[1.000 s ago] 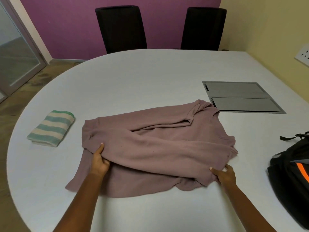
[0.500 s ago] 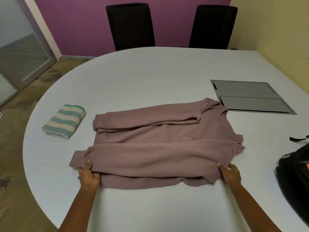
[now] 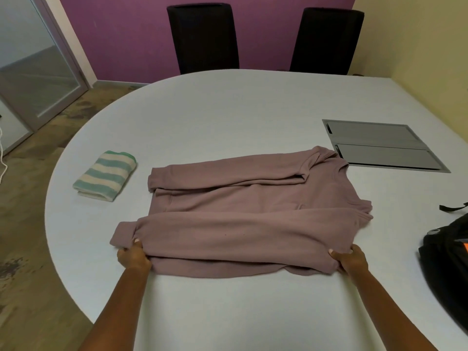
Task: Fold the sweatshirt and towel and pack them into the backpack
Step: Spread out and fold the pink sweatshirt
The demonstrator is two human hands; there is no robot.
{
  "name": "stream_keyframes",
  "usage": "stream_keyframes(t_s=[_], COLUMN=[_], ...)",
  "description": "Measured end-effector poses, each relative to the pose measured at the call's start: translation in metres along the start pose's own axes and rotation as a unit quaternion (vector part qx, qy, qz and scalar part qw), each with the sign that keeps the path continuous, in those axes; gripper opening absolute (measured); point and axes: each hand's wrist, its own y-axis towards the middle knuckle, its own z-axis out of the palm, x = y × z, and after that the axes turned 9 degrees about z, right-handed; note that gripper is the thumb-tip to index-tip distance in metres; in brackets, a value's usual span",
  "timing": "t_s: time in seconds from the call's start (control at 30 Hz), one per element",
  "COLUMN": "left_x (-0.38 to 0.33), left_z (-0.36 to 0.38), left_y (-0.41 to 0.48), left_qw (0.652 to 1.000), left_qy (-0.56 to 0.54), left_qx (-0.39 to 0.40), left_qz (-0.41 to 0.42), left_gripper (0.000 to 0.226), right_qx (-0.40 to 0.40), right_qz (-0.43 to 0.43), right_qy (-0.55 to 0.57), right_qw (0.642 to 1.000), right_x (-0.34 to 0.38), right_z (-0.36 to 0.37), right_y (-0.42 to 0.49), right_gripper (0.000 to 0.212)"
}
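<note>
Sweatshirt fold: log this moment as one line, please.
stage: sweatshirt fold | left hand: grips sweatshirt's near-left edge | right hand: grips near-right edge | towel: folded, left | backpack: far right

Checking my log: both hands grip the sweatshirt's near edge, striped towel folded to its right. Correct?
No: the head view shows the striped towel folded to the left of the sweatshirt. The left hand and right hand grip its near edge.
</note>
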Motion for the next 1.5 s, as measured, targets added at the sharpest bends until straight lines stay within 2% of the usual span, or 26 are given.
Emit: stream_keyframes(t_s=[0.03,0.07,0.13,0.17,0.2,0.27,0.33,0.4,0.47,0.53,0.63,0.77,0.87,0.97,1.1,1.13,1.2,1.23,1.27,1.37,1.5], left_x=[0.000,-0.001,-0.004,-0.007,-0.006,0.001,0.013,0.020,0.023,0.022,0.014,0.007,0.000,-0.005,-0.014,-0.011,0.001,0.008,0.016,0.031,0.024], left_z=[0.000,0.000,-0.002,-0.005,-0.007,-0.008,-0.009,-0.009,-0.013,-0.019,-0.025,-0.025,-0.021,-0.019,-0.027,-0.031,-0.042,-0.048,-0.052,-0.057,-0.056], left_y=[0.003,0.004,-0.003,-0.012,-0.018,-0.026,-0.021,-0.013,-0.006,0.002,0.004,0.012,0.015,0.019,0.023,0.026,0.031,0.031,0.033,0.035,0.037], left_qw=[0.999,0.999,0.978,0.956,0.924,0.820,0.714,0.617,0.532,0.486,0.465,0.475,0.495,0.506,0.497,0.491,0.473,0.464,0.457,0.463,0.466], left_qy=[-0.024,0.017,0.156,0.220,0.269,0.365,0.423,0.489,0.568,0.593,0.592,0.605,0.598,0.601,0.577,0.557,0.518,0.516,0.518,0.526,0.539], left_qx=[-0.021,-0.032,-0.036,-0.025,-0.003,0.081,0.196,0.284,0.336,0.349,0.346,0.328,0.304,0.305,0.271,0.256,0.237,0.243,0.254,0.275,0.291], left_qz=[0.009,0.039,0.131,0.193,0.274,0.433,0.522,0.546,0.530,0.539,0.560,0.548,0.553,0.538,0.589,0.619,0.672,0.678,0.677,0.658,0.639], left_gripper=[0.049,0.055,0.062,0.062,0.060,0.058,0.059,0.066,0.073,0.071,0.063,0.065,0.061,0.086,0.085,0.079,0.067,0.071,0.078,0.085,0.066], right_qx=[-0.018,-0.044,-0.116,-0.148,-0.165,-0.139,-0.109,-0.080,-0.055,-0.059,-0.072,-0.100,-0.121,-0.134,-0.110,-0.100,-0.085,-0.075,-0.062,-0.027,-0.016], right_qz=[-0.010,-0.032,-0.126,-0.205,-0.288,-0.412,-0.489,-0.512,-0.519,-0.527,-0.545,-0.541,-0.575,-0.590,-0.571,-0.562,-0.557,-0.549,-0.539,-0.546,-0.544], right_qy=[-0.033,-0.061,-0.128,-0.166,-0.204,-0.278,-0.357,-0.404,-0.414,-0.414,-0.396,-0.424,-0.427,-0.404,-0.399,-0.411,-0.426,-0.437,-0.450,-0.461,-0.477], right_qw=[0.999,0.997,0.977,0.953,0.921,0.857,0.788,0.753,0.746,0.740,0.735,0.720,0.687,0.686,0.709,0.711,0.708,0.709,0.709,0.699,0.690], right_x=[0.001,0.002,0.005,0.004,-0.001,-0.016,-0.031,-0.038,-0.038,-0.039,-0.039,-0.033,-0.026,-0.025,-0.028,-0.030,-0.036,-0.037,-0.040,-0.045,-0.044], right_z=[0.002,0.003,0.006,0.009,0.014,0.022,0.027,0.026,0.023,0.021,0.021,0.020,0.016,0.010,0.002,0.001,0.001,0.001,0.002,0.005,0.004], right_y=[-0.007,-0.014,-0.029,-0.036,-0.041,-0.044,-0.038,-0.038,-0.041,-0.041,-0.038,-0.038,-0.041,-0.041,-0.041,-0.040,-0.038,-0.038,-0.036,-0.030,-0.028], right_gripper=[0.064,0.065,0.067,0.066,0.063,0.063,0.070,0.065,0.069,0.071,0.076,0.059,0.057,0.060,0.104,0.106,0.089,0.078,0.076,0.090,0.094])
